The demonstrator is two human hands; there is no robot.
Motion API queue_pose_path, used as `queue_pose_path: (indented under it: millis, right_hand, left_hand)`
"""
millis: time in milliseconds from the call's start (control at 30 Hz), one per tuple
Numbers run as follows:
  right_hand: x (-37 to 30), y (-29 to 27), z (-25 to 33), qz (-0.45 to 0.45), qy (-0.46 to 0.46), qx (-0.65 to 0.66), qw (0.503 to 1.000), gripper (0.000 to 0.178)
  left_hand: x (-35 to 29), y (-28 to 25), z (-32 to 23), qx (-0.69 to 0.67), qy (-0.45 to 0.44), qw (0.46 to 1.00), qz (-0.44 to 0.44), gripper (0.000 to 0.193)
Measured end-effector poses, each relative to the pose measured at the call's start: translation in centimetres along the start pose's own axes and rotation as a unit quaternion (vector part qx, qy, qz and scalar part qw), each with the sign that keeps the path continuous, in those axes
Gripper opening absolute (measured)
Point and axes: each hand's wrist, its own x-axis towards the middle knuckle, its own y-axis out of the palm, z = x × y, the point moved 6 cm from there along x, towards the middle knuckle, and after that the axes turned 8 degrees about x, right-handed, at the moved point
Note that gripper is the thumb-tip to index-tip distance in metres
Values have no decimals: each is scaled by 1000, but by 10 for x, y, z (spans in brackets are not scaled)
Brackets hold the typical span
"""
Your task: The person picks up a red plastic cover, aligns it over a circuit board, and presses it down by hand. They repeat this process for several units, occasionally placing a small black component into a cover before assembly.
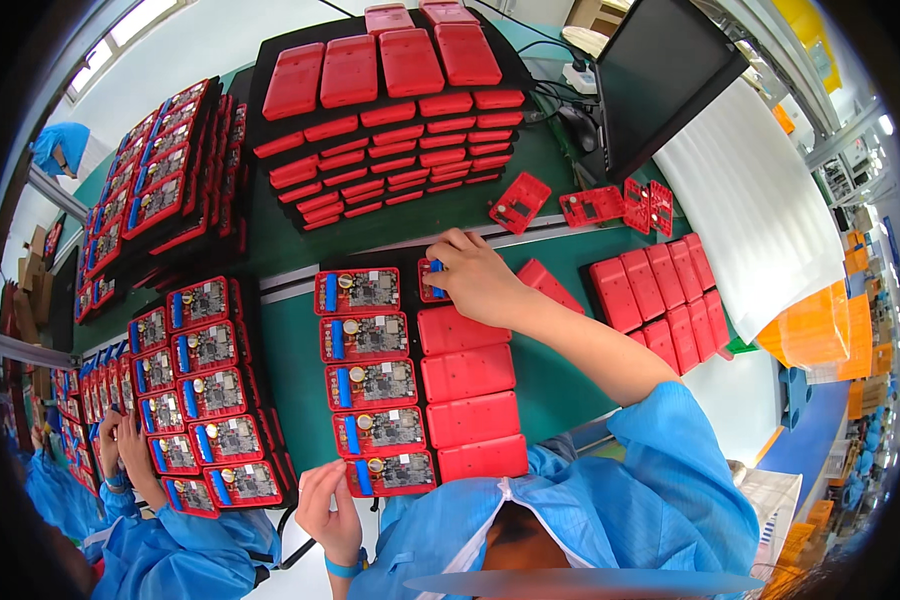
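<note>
In front of me lies a black tray with two columns of red cases. The left column holds open red case halves with circuit boards, each with a blue strip. Closed red cases fill most of the right column. At that column's far end, my right hand reaches over an open red case with bent, closed fingers. They hide most of its board and whatever they grip. My left hand is beside the near left corner of the tray, fingers loosely bent and holding nothing visible.
Tall stacks of red cases stand at the back, beside a monitor. More board-filled trays are at left, near a co-worker's hands. Loose red parts and a block of red cases lie at right.
</note>
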Motion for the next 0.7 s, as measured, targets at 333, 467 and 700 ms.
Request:
queue_pose_path:
  millis: [333,467,700]
  right_hand:
    - [5,6,35,137,-55,-209,967,27]
    - [6,-1,4,81,63,-39,994,29]
    - [2,5,4,40,36,-48,997,31]
  left_hand:
    - [3,-1,-10,2,12,1000,-7,19]
    - [2,0,-8,-12,6,1000,-8,17]
    - [3,-1,-8,-17,1,1000,-8,16]
